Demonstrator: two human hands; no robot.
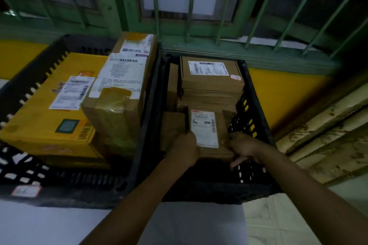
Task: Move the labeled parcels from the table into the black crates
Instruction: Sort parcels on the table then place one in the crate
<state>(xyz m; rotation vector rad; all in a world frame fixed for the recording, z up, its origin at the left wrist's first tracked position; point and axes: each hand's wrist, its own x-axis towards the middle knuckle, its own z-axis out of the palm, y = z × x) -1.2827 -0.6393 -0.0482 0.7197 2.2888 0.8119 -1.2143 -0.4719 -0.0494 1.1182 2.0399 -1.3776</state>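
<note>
A white surface (pixel 59 225) lies nearest, with tiled floor (pixel 278 225) to its right. Both forearms reach over the near wall of the right black crate (pixel 256 105). The left hand (pixel 184 150) curls round the near left edge of a small brown parcel (pixel 223 125), and the right hand (pixel 242 146) pinches its near right corner, one finger pointing down. This parcel, white label up, sits low inside the near half of the crate. Just to its left is a plain brown parcel (pixel 172 127), with another standing on edge (pixel 172 83) beyond it against the crate's left wall. At the far end is a stack of flat parcels (pixel 211 83), the top one labeled; the blur hides how many are in the stack. There are two crates, touching side by side. The left black crate (pixel 25 83) has a red-edged sticker (pixel 25 191) on its near wall and holds two labeled boxes: a yellow box (pixel 39 125) and a long brown box (pixel 123 89) lying across its right edge. Weathered cream boards (pixel 328 135) run along the right. Behind everything are a yellow wall band (pixel 278 95) and green window bars (pixel 191 6).
</note>
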